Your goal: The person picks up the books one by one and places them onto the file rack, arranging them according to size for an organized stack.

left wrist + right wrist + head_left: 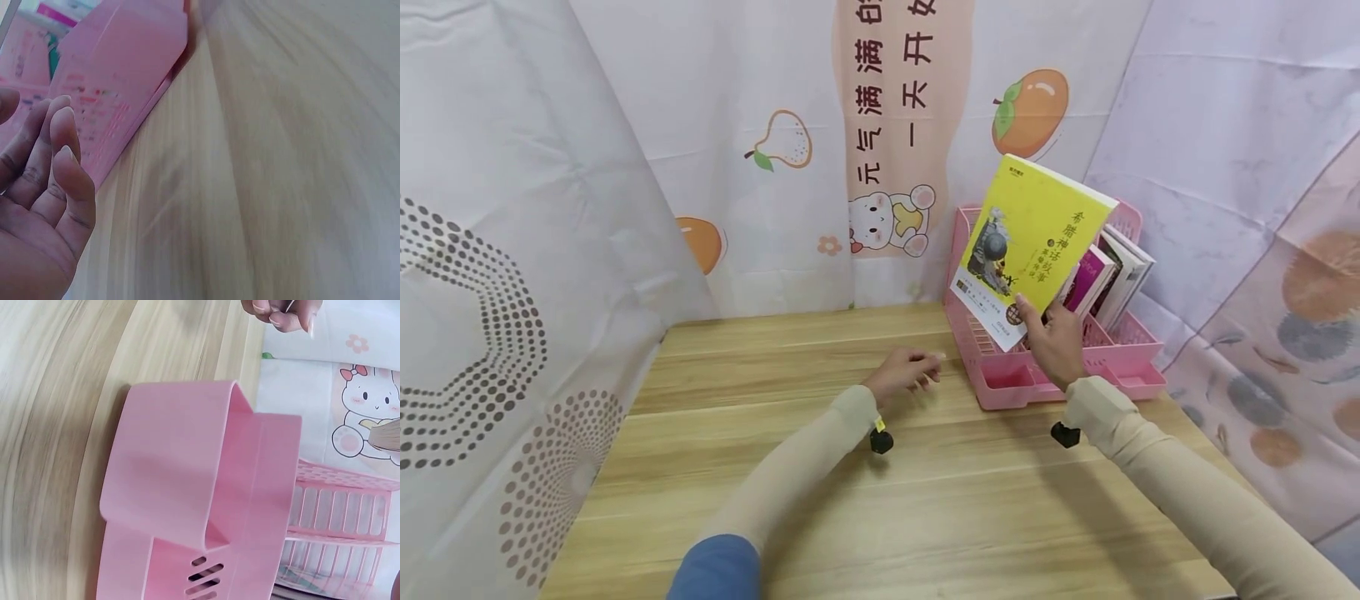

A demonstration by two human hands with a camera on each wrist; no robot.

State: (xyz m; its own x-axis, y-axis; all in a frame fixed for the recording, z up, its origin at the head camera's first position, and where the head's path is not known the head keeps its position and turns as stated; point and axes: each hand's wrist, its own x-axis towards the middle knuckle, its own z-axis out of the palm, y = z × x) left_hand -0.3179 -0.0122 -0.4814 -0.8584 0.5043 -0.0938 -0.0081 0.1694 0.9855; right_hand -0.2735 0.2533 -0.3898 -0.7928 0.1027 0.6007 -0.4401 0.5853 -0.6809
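A yellow paperback book [1037, 233] with Chinese lettering and a grey figure on its cover is tilted in the air over the pink desk organizer [1037, 367]. My right hand [1060, 346] grips its lower edge, thumb on the front cover and the other fingers behind. Only the page edges of the book [386, 436] show at the right side of the right wrist view. Left of the organizer, my left hand [902, 371] hovers over the wooden table with loosely bent fingers and nothing in them. The left wrist view shows that hand [44, 187] beside the organizer's pink side wall [94, 106].
Several books, one with a purple spine [1088, 279], stand in the right part of the organizer. A small front bin [1009, 379] juts out at its near left. Printed curtains [797, 233] hang behind the table [775, 417] and at both sides.
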